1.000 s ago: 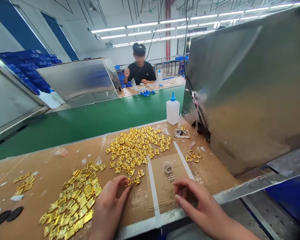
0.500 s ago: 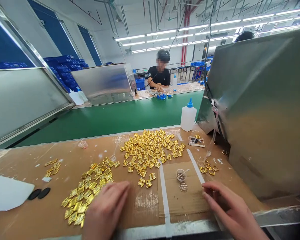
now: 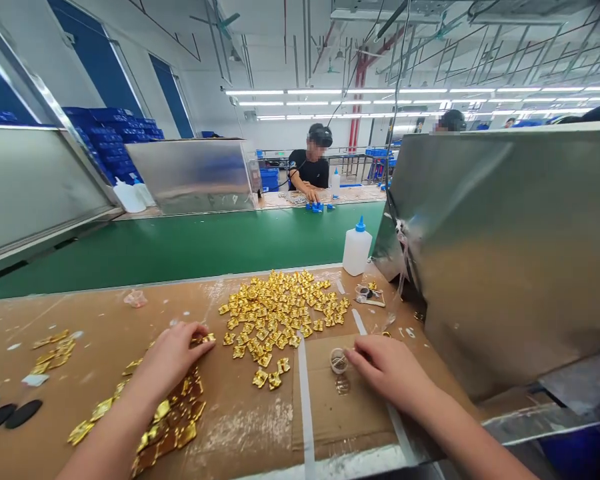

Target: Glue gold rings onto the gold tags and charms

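My left hand (image 3: 180,350) reaches over the right edge of the left pile of gold-coloured metal pieces (image 3: 180,400). Its thumb and fingers close about one gold piece (image 3: 209,338) at the pile's edge. On the cardboard mat stands a small clear cup (image 3: 339,361) with a thin pale stick in it. My right hand (image 3: 385,367) is at the cup's right rim, fingers together at the stick's outer end, which they hide. A larger heap of gold pieces (image 3: 280,307) lies between the hands, farther back.
A white bottle with a blue cap (image 3: 357,250) stands at the green belt (image 3: 220,240). Metal panels (image 3: 510,260) rise at right. Black ovals (image 3: 24,414) lie at left. White tape (image 3: 306,407) edges the mat. Across the belt, a person (image 3: 310,167) works.
My left hand has moved forward to the pile's edge and closed at a gold piece. My right hand has moved forward and left to the cup's stick. The view has shifted slightly right.
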Available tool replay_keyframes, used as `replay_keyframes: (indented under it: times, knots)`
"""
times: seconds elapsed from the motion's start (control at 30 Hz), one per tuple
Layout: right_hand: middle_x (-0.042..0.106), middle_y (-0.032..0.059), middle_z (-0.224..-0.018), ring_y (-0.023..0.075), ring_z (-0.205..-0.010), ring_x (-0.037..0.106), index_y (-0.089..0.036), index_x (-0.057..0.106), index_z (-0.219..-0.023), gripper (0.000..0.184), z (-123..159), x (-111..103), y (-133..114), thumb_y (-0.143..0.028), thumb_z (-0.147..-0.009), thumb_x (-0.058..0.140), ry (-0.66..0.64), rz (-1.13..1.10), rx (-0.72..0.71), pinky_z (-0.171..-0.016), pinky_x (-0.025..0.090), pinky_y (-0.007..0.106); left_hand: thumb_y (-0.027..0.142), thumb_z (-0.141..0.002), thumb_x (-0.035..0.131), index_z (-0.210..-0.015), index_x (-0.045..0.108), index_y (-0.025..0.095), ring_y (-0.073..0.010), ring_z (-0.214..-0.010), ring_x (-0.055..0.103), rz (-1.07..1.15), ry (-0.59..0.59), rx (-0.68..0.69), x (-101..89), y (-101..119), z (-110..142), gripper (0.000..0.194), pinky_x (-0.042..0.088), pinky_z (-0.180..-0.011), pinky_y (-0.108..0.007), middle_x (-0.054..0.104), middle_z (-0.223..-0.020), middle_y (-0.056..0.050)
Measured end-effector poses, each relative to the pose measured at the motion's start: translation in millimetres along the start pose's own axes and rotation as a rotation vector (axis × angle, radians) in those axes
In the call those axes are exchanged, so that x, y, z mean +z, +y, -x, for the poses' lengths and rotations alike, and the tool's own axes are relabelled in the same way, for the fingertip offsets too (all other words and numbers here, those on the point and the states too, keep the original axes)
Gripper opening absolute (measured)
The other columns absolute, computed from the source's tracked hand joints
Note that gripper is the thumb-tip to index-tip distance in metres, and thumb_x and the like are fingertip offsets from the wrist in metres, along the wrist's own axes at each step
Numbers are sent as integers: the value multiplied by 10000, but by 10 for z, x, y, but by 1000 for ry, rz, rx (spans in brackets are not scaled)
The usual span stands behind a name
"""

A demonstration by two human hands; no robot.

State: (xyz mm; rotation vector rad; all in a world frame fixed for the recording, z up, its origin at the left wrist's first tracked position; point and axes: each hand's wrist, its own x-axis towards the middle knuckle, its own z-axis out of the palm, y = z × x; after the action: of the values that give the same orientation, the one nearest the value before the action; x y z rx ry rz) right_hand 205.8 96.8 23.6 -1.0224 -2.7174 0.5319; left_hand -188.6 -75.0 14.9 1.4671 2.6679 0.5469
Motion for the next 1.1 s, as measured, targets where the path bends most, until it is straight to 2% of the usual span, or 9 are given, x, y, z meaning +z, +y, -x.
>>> replay_keyframes:
  times: [0.13,0.27,0.33,0.4,0.57,0.67,0.83,1.0,1.1]
  knots:
    - [681,26,-745,185,-714,603,-206,560,-721,365,-33,51,-13,-357,-1046,490,22,62,-98,-626,258,304,490,-778,633,-748,735,269,-330,-730,707,68,-11,-57,-79,53,31,245,430,-605,-340,787,-762,-70]
    - [667,21,-734,170,-692,572,-203,559,-720,350,-102,50,-25,-308,-1046,486,42,98,-174,-624,238,310,629,-837,618,-1038,763,284,-291,-795,731,226,-4,-64,-21,427,282,425,505,-679,-336,811,-887,-50]
    - [657,23,-731,165,-682,544,-201,554,-714,336,-140,14,-50,-282,-1033,490,50,109,-220,-622,223,315,641,-864,641,-1217,715,283,-254,-880,733,559,-55,-20,116,749,486,509,541,-746,-313,802,-947,-40]
    - [624,18,-699,159,-654,490,-198,523,-680,313,-173,-27,-76,-242,-990,518,57,109,-243,-615,194,320,616,-817,746,-1116,762,257,-223,-828,713,911,-143,-44,310,1088,697,467,543,-715,-287,790,-893,-43]
    - [388,-44,-554,124,-565,291,-192,396,-555,325,-249,14,-47,-186,-795,616,45,-244,-119,-598,132,317,575,-752,854,-1078,809,235,-127,-606,593,1316,-424,-169,790,1607,1015,473,508,-549,-228,757,-823,-27]
    - [275,-62,-530,109,-536,278,-203,329,-535,344,-271,152,34,-218,-798,551,66,-424,-14,-565,155,289,572,-683,908,-1058,828,219,-149,-654,636,1406,-450,-212,901,1676,1049,521,550,-575,-235,738,-760,-25]
    - [233,-54,-584,109,-549,286,-239,257,-597,325,-185,262,106,-319,-869,414,199,-608,114,-522,240,244,514,-737,896,-1116,797,245,-183,-780,728,1431,-408,-304,776,1744,1065,475,575,-572,-225,755,-885,-24]
    - [285,-45,-574,114,-545,313,-237,294,-602,346,-100,248,94,-377,-897,409,262,-679,120,-521,277,246,527,-688,921,-1059,800,219,-226,-846,782,1437,-431,-370,734,1786,1083,498,623,-684,-285,787,-963,-50]
    - [289,-45,-582,116,-563,327,-228,302,-593,375,-100,297,85,-390,-896,452,263,-631,81,-547,264,249,478,-665,944,-1143,786,200,-193,-745,752,1434,-428,-348,805,1769,1098,575,597,-692,-277,791,-815,-34]
